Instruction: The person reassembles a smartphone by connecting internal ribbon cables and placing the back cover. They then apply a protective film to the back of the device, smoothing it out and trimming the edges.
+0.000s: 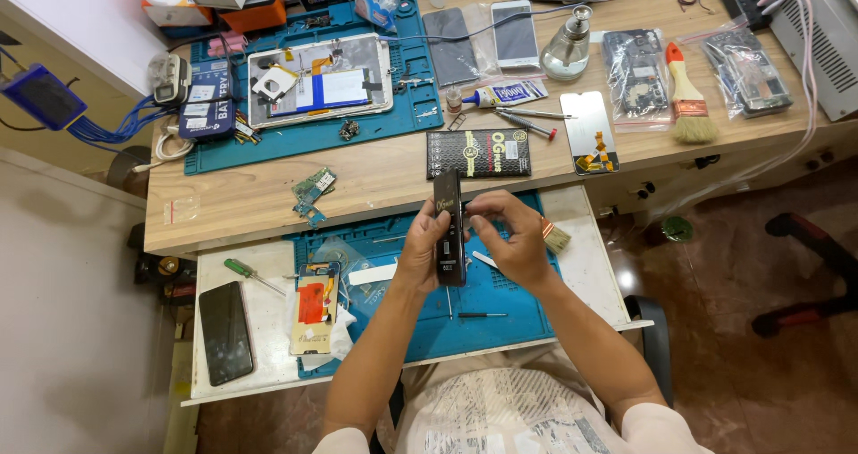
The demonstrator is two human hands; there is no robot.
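Both my hands hold a long black flat box (449, 226), seen edge-on and upright, above a blue work mat (500, 311) on a pull-out shelf. My left hand (420, 250) grips its left side. Fingers of my right hand (511, 238) pinch its upper right edge. A second black box (478, 154) lies flat on the wooden desk just behind. An opened phone with orange parts (315, 306) rests on the mat to my left.
A dark phone (225, 332) and green screwdriver (253, 276) lie on the shelf's left. A tablet under repair (317, 80) sits on a rear blue mat. A brush (686, 96), glue tube (505, 93), glass dispenser (568, 47) and bagged parts fill the desk.
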